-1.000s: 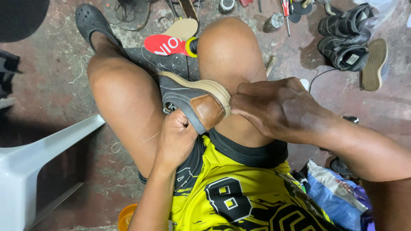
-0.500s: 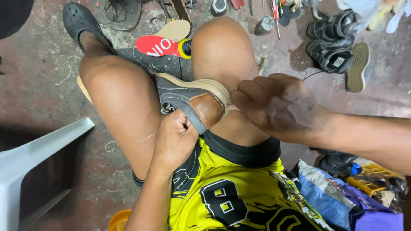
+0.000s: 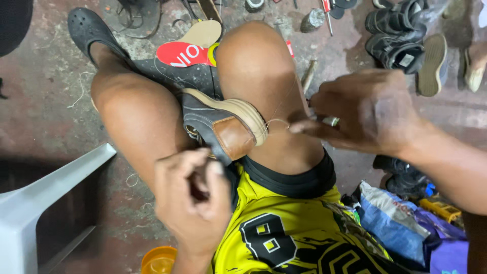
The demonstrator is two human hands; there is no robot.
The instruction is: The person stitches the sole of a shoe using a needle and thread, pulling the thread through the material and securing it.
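sitting wedged between the person's bare knees, the dark shoe (image 3: 218,124) with its tan heel patch and pale sole faces up. the left hand (image 3: 195,198), at 7 o'clock of it, is curled nearly closed, pinching something too small to tell. the right hand (image 3: 365,111), at 3 o'clock, pinches a thin thread (image 3: 276,122) running taut to the sole

Yellow-black jersey (image 3: 304,238); black shorts (image 3: 294,180); ring (image 3: 331,121)

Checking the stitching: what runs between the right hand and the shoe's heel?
In the head view, a thin thread stretches from right hand to shoe.
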